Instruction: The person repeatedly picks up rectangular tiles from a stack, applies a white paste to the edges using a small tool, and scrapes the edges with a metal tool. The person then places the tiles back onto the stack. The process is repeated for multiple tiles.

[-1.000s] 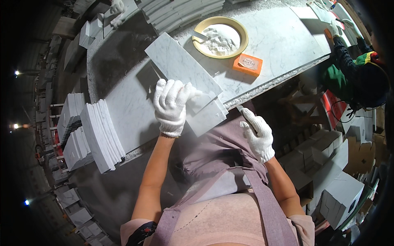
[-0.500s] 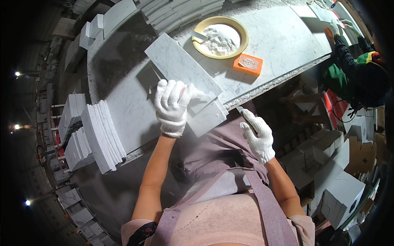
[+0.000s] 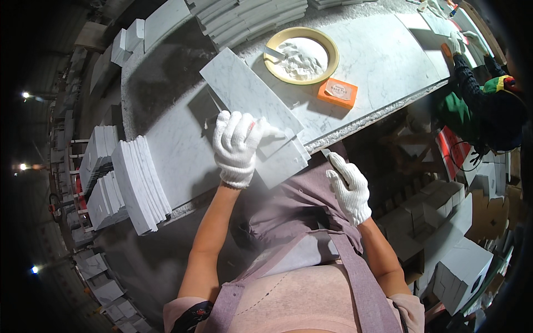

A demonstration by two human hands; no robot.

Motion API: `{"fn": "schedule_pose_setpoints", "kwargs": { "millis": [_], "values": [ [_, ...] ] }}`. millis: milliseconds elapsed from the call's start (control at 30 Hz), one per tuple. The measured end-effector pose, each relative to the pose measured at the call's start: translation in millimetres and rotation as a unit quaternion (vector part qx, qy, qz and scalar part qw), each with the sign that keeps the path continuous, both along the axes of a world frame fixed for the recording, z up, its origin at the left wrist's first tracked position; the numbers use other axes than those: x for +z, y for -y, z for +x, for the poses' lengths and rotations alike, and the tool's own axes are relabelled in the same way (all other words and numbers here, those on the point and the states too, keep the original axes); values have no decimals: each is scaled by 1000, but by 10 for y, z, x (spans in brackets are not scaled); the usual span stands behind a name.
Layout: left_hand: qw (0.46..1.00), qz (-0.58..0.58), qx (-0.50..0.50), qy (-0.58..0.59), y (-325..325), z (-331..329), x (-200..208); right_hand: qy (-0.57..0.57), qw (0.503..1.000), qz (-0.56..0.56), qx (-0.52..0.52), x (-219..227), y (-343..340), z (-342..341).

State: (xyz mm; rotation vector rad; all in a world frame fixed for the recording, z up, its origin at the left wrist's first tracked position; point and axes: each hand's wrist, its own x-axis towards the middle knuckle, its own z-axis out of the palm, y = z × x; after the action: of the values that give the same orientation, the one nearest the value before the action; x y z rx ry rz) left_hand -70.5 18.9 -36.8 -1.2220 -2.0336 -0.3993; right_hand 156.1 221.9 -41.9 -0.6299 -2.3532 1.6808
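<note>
A long grey-veined marble tile (image 3: 247, 86) lies slanted across shorter marble pieces (image 3: 280, 169) at the table's near edge. My left hand (image 3: 236, 149), in a white knit glove, bears on the tile's near part, its fingers bent at the left edge and its thumb stretched across the top. Just right of the tile's near end, my right hand (image 3: 351, 188), also gloved, is closed round a small scraper (image 3: 326, 152). Its short metal blade pokes out past the fingers; the glove hides most of the handle.
A yellow bowl (image 3: 334, 55) of white paste with a blade in it stands beyond, beside an orange box (image 3: 337, 93). Stacked tiles (image 3: 139, 183) line the left edge; more stacks (image 3: 250, 19) lie at the back. Another person (image 3: 488, 105) works at the far right.
The view has shifted slightly, so the table's things sit a little lower and to the right. Both hands keep almost the same places, the scraper still in the right one.
</note>
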Motion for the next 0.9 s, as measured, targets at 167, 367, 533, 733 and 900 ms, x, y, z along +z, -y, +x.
{"fn": "schedule_pose_setpoints", "kwargs": {
  "millis": [167,367,533,733,900],
  "values": [
    [1000,-12,9,2,-6,19,56,11,1000,-23,-12,-16,-2,9],
    [1000,13,-3,9,-23,-1,58,-57,998,-3,-14,-62,21,-12],
    [999,34,11,41,-31,-8,7,-17,999,-35,-33,-139,17,56],
    [983,159,37,87,39,-23,-22,-72,995,-12,-65,-400,-41,60],
    [918,276,159,237,205,-101,-37,-84,989,-61,-101,-445,-99,43]
  ]
}}
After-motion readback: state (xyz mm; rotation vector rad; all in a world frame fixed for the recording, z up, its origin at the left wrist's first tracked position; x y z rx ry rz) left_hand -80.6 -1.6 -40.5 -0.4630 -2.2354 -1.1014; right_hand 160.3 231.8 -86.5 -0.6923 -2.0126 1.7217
